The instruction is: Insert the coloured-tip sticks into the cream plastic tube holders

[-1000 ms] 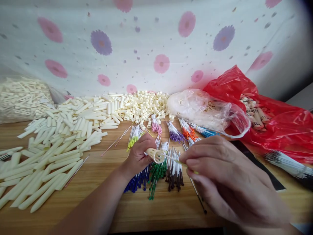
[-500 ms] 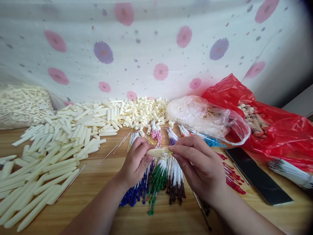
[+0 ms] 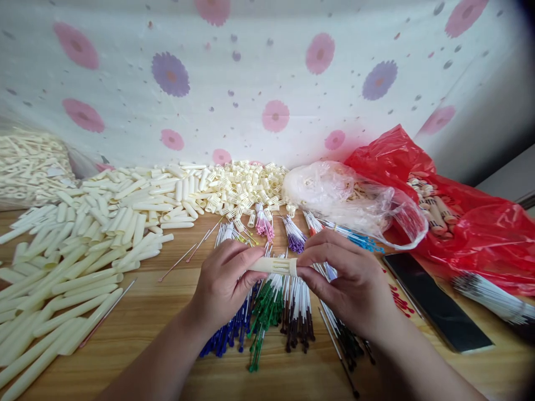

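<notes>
A cream plastic tube with a slotted end (image 3: 279,266) lies level between my two hands, above the table. My left hand (image 3: 223,281) is closed round its left part, thumb and fingers pinching it. My right hand (image 3: 345,284) pinches the slotted right end between thumb and fingertips. Below and behind the tube are bundles of thin white sticks with coloured tips: blue ones (image 3: 228,334), green ones (image 3: 267,306) and dark brown ones (image 3: 298,317). Black-tipped sticks (image 3: 349,340) lie under my right hand.
Cream tubes (image 3: 83,267) cover the left side, with short slotted caps (image 3: 251,186) heaped at the back. A clear bag (image 3: 33,167) stands far left. A clear plastic bag (image 3: 346,195), a red bag (image 3: 493,234) and a black phone (image 3: 434,303) are to the right.
The slotted end now sits flush in line with the tube, and my right fingers have shifted slightly right along it. The view has turned a little.
</notes>
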{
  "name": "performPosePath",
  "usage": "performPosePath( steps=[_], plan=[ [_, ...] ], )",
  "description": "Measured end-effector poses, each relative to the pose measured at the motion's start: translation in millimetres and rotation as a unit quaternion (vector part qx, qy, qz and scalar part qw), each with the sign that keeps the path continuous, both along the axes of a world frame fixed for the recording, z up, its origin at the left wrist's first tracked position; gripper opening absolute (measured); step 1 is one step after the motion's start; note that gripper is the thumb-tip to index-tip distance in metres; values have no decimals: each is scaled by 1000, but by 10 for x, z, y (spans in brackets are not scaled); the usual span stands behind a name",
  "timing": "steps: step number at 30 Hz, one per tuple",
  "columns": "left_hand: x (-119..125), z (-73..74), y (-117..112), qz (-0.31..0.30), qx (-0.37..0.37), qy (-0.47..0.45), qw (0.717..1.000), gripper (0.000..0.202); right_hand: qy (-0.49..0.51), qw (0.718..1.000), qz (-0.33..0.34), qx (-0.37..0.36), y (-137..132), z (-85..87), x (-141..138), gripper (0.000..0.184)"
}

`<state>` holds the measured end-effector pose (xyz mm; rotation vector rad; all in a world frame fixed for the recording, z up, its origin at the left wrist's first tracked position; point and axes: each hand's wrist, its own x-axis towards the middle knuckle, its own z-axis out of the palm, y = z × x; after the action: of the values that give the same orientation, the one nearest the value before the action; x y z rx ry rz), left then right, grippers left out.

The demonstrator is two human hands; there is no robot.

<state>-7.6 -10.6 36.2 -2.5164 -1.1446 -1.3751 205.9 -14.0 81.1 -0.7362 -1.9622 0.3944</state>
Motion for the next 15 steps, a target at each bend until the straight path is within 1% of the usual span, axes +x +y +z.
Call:
performPosePath(
  steps=[4, 7, 9, 12, 15],
  plan=[
    [-1, -18, 3, 16, -5, 2, 1000, 21, 5, 1000, 7, -11, 16, 3, -21, 11],
    [-5, -27, -2, 32, 2, 3, 999, 23, 26, 999, 9, -33, 29, -35, -49, 10],
    [-12, -30, -5, 40, 13, 4, 999, 24, 58, 996, 8, -71, 37, -75, -75, 8],
    [-22, -26, -5, 54, 29, 11, 998, 24, 113, 984, 10, -140, 44, -137, -120, 9],
    [-19, -7, -11, 65, 38, 17, 997, 23, 160, 969, 32, -188, 42, -195, -160, 10]
  ],
)
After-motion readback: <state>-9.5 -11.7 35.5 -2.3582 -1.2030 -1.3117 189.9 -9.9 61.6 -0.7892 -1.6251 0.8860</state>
